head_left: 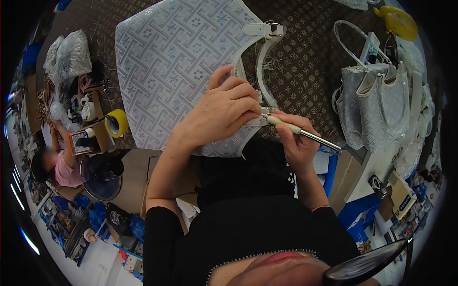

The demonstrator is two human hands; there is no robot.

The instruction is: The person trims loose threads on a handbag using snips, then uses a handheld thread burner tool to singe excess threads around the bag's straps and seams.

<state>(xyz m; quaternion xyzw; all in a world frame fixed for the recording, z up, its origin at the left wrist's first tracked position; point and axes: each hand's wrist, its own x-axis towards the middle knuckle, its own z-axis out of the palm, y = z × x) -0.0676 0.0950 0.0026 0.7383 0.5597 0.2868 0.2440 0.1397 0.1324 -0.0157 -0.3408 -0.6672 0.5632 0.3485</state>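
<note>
The shoulder bag [176, 66] lies flat on the surface [310, 76], left of its middle and reaching to the near edge. Its fabric is pale grey-white with an interlocking grey fretwork and small blue-grey flower motifs; trim and strap [261, 62] are white. At the far end a white tab passes into a metal buckle [275, 30]. The bag's long axis runs from far edge to near edge; the broad base faces the surface's left edge, and the concave opening, with the strap curving beyond it, faces right. The left hand [229, 105] has thumb and fingers drawn together on the bag at the strap's near end; the exact part pinched is hidden. The right hand [298, 143] is closed round a slim cream-and-silver tool [305, 133], its cream end at the near strap fitting, its silver end slanting toward the near right corner. Matching handbags [384, 102] stand by the right edge; a yellow tape roll [125, 121] sits near the left near corner. A box [400, 186] at lower right bears dark lettering, illegible. No brand can be read on the bag.
</note>
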